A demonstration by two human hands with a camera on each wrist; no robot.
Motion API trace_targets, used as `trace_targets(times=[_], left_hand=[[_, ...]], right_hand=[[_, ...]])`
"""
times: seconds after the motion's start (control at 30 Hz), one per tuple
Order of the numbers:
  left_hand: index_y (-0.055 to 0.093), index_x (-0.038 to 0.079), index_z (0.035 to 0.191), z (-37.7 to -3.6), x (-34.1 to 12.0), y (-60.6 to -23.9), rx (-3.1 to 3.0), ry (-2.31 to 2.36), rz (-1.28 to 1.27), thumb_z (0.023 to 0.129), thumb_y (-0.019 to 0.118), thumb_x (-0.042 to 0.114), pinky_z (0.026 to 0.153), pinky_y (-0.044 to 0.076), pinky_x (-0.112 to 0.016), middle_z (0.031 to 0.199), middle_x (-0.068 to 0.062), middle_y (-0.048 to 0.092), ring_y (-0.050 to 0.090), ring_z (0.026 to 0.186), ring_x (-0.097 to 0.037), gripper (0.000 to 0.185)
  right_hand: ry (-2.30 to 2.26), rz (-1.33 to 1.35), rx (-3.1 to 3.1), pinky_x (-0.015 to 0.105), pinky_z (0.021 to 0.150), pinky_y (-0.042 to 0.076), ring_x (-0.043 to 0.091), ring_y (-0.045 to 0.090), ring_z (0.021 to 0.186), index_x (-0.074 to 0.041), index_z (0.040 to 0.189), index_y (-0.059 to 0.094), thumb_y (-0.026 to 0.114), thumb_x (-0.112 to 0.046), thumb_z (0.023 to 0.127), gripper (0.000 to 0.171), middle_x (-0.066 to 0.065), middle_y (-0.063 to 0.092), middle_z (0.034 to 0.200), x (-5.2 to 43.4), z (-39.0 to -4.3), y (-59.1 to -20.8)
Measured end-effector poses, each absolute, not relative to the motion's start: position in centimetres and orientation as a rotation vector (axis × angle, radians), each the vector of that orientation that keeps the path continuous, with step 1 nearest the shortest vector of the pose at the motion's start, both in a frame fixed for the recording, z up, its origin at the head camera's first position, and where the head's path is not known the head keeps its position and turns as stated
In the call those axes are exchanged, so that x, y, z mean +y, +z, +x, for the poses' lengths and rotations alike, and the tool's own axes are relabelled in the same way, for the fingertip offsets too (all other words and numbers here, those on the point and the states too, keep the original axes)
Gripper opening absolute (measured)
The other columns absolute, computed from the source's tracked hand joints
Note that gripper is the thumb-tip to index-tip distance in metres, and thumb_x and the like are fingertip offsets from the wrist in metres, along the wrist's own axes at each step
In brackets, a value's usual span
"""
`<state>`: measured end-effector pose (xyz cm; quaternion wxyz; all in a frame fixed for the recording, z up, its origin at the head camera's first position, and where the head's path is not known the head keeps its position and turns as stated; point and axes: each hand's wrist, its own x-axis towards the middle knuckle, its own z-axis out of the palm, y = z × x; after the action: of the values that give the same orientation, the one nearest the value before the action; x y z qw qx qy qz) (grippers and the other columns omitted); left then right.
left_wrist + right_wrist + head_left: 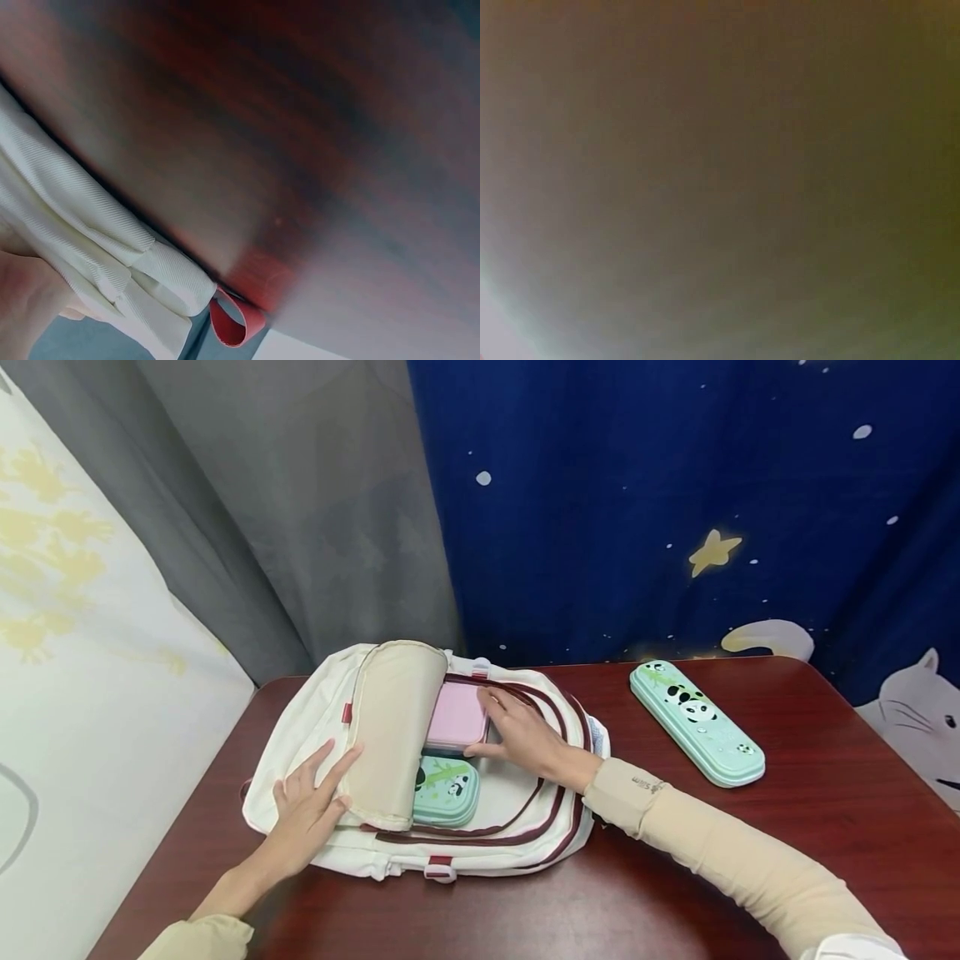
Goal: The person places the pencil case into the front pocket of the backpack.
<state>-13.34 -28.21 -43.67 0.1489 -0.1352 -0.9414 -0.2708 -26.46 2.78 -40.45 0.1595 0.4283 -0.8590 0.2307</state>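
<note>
A white backpack (300,718) with dark red zips lies flat and unzipped on the wooden table (825,793). My left hand (311,802) holds its beige flap (390,727) back, thumb hooked on the flap's edge, fingers spread on the white cloth. Inside lie a pink box (456,717) and a small green panda case (446,789). My right hand (517,735) grips the pink box at its right end inside the opening. In the left wrist view the backpack cloth (97,255) and a red loop (236,322) show against the table. The right wrist view is a blur.
A long mint-green panda pencil case (696,720) lies on the table to the right of the backpack. A blue starry curtain (675,502) and a grey curtain (300,502) hang behind the table. A white wall (75,693) stands on the left.
</note>
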Motion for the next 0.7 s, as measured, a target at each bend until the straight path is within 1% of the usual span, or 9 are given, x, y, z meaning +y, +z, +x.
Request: trace_targets(times=[0.13, 0.47, 0.6, 0.7], left_hand=[[0.029, 0.033, 0.146, -13.37, -28.20, -43.74, -2.704, -0.781, -0.387, 0.096, 0.046, 0.027, 0.086, -0.003, -0.073, 0.148, -0.015, 0.015, 0.012, 0.126, -0.049, 0.053], [0.031, 0.032, 0.145, -13.34, -28.12, -43.74, -2.695, -0.796, -0.388, 0.094, 0.048, 0.024, 0.085, -0.003, -0.074, 0.147, -0.016, 0.016, 0.012, 0.125, -0.049, 0.054], [0.032, 0.032, 0.145, -13.34, -28.09, -43.70, -2.692, -0.804, -0.391, 0.094, 0.048, 0.024, 0.085, -0.003, -0.074, 0.147, -0.016, 0.016, 0.012, 0.125, -0.049, 0.055], [0.032, 0.031, 0.145, -13.36, -28.14, -43.81, -2.684, -0.803, -0.392, 0.093, 0.049, 0.024, 0.085, -0.002, -0.074, 0.147, -0.016, 0.017, 0.013, 0.124, -0.049, 0.055]], right_hand=[[0.652, 1.224, -2.458, 0.041, 0.098, 0.037, 0.034, 0.045, 0.121, 0.009, 0.135, 0.040, 0.072, -0.045, 0.076, 0.087, 0.028, 0.044, 0.132, 2.74, -26.36, -40.46], [0.664, 1.209, -2.488, 0.040, 0.098, 0.037, 0.031, 0.042, 0.125, 0.008, 0.136, 0.039, 0.070, -0.046, 0.078, 0.086, 0.026, 0.042, 0.135, 2.30, -26.19, -40.09], [0.634, 1.195, -2.472, 0.042, 0.095, 0.040, 0.032, 0.046, 0.121, 0.008, 0.135, 0.041, 0.071, -0.048, 0.077, 0.086, 0.025, 0.043, 0.134, 2.23, -26.22, -40.09], [0.584, 1.205, -2.400, 0.042, 0.092, 0.042, 0.033, 0.050, 0.116, 0.008, 0.132, 0.046, 0.072, -0.050, 0.075, 0.085, 0.024, 0.048, 0.130, 2.16, -26.46, -40.28]])
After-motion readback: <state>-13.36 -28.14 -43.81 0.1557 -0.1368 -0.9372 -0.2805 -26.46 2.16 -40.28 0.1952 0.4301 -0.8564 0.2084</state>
